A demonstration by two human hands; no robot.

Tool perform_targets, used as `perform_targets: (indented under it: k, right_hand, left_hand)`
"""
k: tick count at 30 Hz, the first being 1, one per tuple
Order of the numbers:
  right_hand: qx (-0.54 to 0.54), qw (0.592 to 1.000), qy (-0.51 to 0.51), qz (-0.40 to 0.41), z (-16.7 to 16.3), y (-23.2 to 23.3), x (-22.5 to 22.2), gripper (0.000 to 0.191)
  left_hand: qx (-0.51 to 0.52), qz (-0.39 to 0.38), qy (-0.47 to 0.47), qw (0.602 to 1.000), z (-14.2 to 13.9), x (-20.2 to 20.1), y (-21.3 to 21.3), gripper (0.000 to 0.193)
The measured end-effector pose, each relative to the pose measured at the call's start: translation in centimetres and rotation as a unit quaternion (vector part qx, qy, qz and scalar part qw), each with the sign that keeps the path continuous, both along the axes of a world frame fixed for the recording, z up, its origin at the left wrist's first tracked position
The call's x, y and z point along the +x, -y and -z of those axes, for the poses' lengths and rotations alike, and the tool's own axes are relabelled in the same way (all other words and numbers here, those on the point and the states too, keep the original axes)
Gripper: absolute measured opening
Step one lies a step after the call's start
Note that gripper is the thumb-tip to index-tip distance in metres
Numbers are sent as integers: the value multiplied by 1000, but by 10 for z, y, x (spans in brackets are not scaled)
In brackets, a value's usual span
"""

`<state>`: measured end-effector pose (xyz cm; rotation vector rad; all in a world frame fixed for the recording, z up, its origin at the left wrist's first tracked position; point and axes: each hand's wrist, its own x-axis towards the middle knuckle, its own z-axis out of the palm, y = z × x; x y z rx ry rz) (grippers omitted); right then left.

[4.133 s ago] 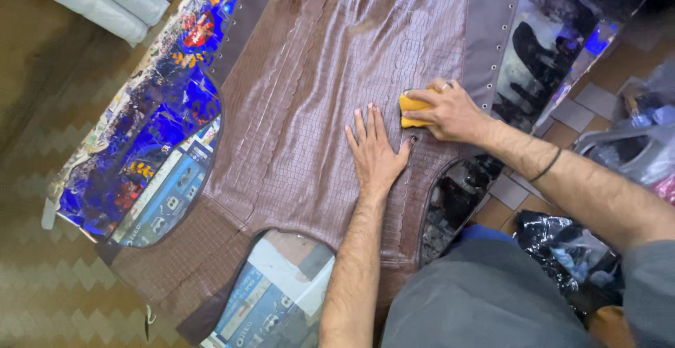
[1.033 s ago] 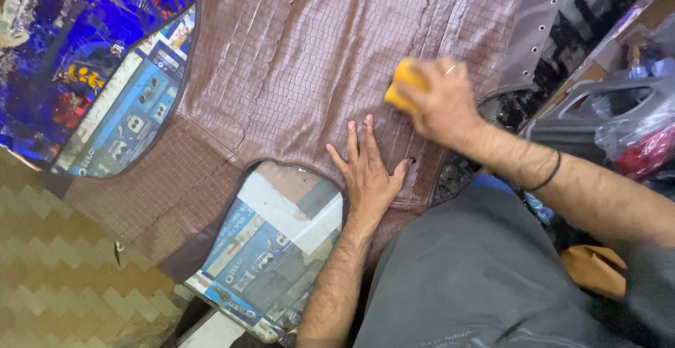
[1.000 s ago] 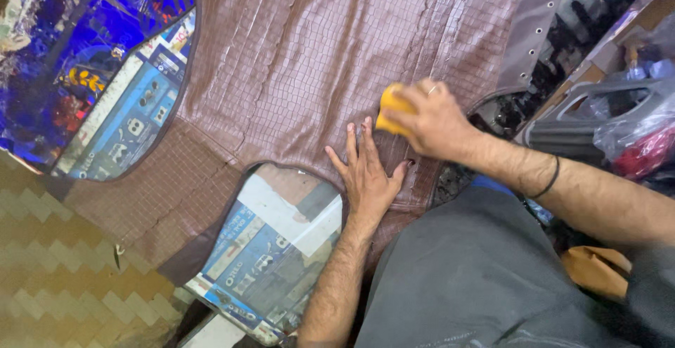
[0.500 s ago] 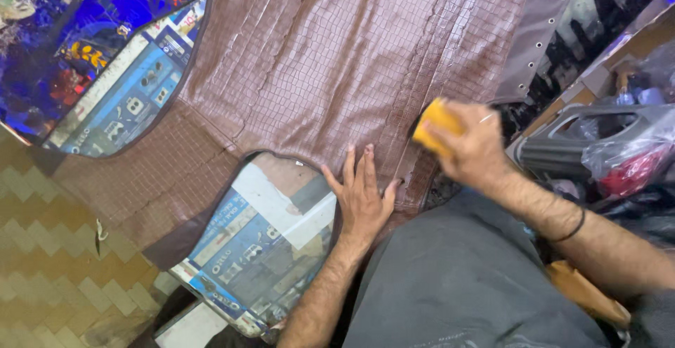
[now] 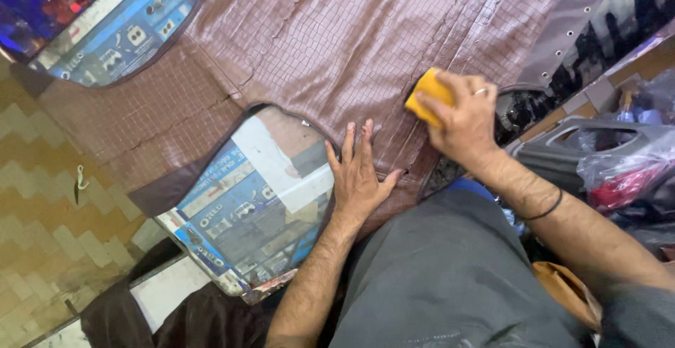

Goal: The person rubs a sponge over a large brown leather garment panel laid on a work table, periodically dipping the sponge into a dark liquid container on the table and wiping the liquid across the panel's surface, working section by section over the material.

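Left hand [image 5: 360,176] lies flat on leather sheet [image 5: 337,46]; right hand [image 5: 460,119] grips sponge [image 5: 429,93].

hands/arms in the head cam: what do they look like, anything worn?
Both forearms are bare and hairy, with no gloves and no sleeves in view. The right hand wears a thin pale ring on one finger, and a thin black band circles the right wrist. The left hand and its wrist show nothing worn. Dark grey trousers cover the lap below the arms.
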<state>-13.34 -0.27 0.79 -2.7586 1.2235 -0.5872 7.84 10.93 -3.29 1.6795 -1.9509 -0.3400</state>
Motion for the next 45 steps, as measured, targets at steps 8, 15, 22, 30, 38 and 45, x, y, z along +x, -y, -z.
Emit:
perform_targets:
  k: [8,15,22,30,38,45]
  right_hand:
    - [-33,999,-21,-2,6,8,13,38]
    - [4,1000,-18,-10,-3,-25,-6,41]
    - [-35,997,-16,63,-4,-48,-8,42]
    - [-9,999,29,-44,10,-52,21,44]
    - [-5,999,28,-47,12,-47,41,46]
    - [-21,988,12,-150,1,-44,56,45]
  left_hand:
    - [26,-5,2,1000,1,2,-1,126]
    - [8,-7,-18,1000,10,2,0,123]
    - [-27,33,-46,998,14,26,-12,123]
    - [8,20,-11,1000,1,38,-18,129]
    - [23,28,-4,999,3,40,-17,131]
    - [20,27,-13,999,3,42,-17,134]
